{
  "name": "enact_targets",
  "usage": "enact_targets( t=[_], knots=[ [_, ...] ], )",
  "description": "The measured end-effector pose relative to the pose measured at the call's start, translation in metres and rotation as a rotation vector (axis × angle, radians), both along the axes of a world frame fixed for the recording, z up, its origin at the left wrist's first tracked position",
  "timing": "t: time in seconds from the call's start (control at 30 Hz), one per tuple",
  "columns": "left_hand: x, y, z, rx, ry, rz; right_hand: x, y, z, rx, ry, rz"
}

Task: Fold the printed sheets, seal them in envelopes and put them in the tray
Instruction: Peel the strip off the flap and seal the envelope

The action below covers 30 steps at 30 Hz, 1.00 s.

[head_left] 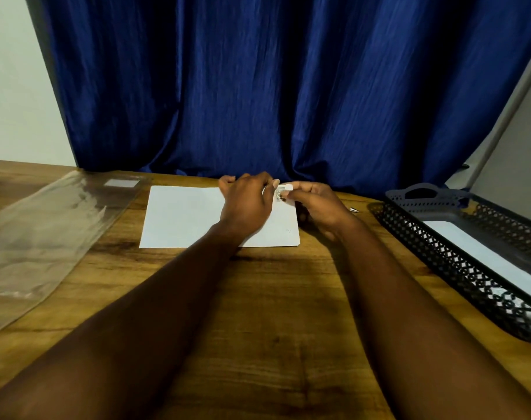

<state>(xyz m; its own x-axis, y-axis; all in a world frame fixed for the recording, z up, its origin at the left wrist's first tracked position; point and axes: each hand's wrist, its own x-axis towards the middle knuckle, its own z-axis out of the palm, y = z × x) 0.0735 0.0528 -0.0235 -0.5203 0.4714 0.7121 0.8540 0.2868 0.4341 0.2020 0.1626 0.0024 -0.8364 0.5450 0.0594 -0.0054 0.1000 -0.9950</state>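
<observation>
Wood-grain brown surface [273,298] fills the lower half of the view, with a white paper [182,219] lying flat at its middle, close to the far edge. Whether this paper is an envelope or a folded sheet cannot be told, though thin layered edges show at its near right corner.

Both bare forearms reach forward and meet over the paper's far right corner. The left hand [247,201] rests knuckles-up on the paper, its fingers [268,184] curled, their tips closed on a small white slip [285,189] that carries a dark printed mark. The right hand [317,204] comes in from the other side, and its thumb and fingers [300,187] pinch the same slip, so the two hands hold it between them just above the corner. What is printed on the slip is too small to read.

A black lattice tray [425,237] sits on the right, well apart from the paper, and a white envelope [482,253] lies flat inside it. The metal tip of a pen [353,209] pokes out between the right hand and the tray. On the left lies a clear plastic sleeve [46,231]. A deep blue curtain [288,86] hangs behind the surface.
</observation>
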Motion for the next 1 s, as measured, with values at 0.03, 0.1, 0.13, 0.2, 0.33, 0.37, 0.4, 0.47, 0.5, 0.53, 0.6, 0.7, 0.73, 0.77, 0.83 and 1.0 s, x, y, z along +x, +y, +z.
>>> enact_targets(
  t=[0.03,0.1,0.13,0.2,0.33,0.37,0.4,0.47,0.5,0.53,0.6,0.7,0.73,0.77,0.83,1.0],
  knots=[
    [0.001,0.000,0.000,-0.007,0.002,0.002,0.000,-0.001,0.001,0.011,0.006,-0.015],
    [0.002,0.000,-0.001,-0.011,0.004,-0.007,0.000,-0.003,0.002,0.043,0.025,-0.059],
    [0.002,-0.001,-0.001,-0.013,0.004,-0.020,0.000,-0.004,0.002,0.057,0.029,-0.082],
    [0.001,-0.003,-0.001,-0.027,-0.013,-0.056,-0.001,-0.003,0.001,0.068,0.021,-0.117],
    [0.001,-0.008,0.001,-0.091,-0.043,-0.121,-0.003,-0.001,-0.001,0.057,0.010,-0.159],
    [0.001,-0.009,0.002,-0.095,-0.051,-0.132,-0.004,-0.001,-0.001,0.051,0.006,-0.164],
    [0.002,-0.010,0.003,-0.095,-0.062,-0.143,-0.004,-0.002,-0.001,0.045,0.002,-0.169],
    [0.003,-0.011,0.005,-0.086,-0.102,-0.173,-0.005,-0.003,-0.002,0.036,-0.007,-0.175],
    [0.003,-0.012,0.005,-0.080,-0.128,-0.192,-0.005,-0.003,-0.003,0.038,-0.017,-0.178],
    [0.003,-0.013,0.005,-0.078,-0.155,-0.208,-0.005,-0.002,-0.003,0.040,-0.030,-0.180],
    [0.003,-0.015,0.005,-0.083,-0.204,-0.235,-0.004,-0.002,-0.003,0.032,-0.049,-0.187],
    [0.004,-0.018,0.006,-0.085,-0.266,-0.246,-0.001,-0.001,-0.001,0.027,-0.052,-0.202],
    [0.005,-0.018,0.007,-0.084,-0.277,-0.241,-0.001,-0.001,-0.001,0.034,-0.046,-0.199],
    [0.006,-0.018,0.008,-0.086,-0.280,-0.235,-0.001,0.000,-0.001,0.039,-0.039,-0.192],
    [0.008,-0.019,0.009,-0.092,-0.273,-0.222,-0.001,0.000,-0.001,0.043,-0.014,-0.172],
    [0.008,-0.019,0.008,-0.140,-0.221,-0.225,-0.009,0.000,-0.008,0.112,0.014,-0.204]
  ],
)
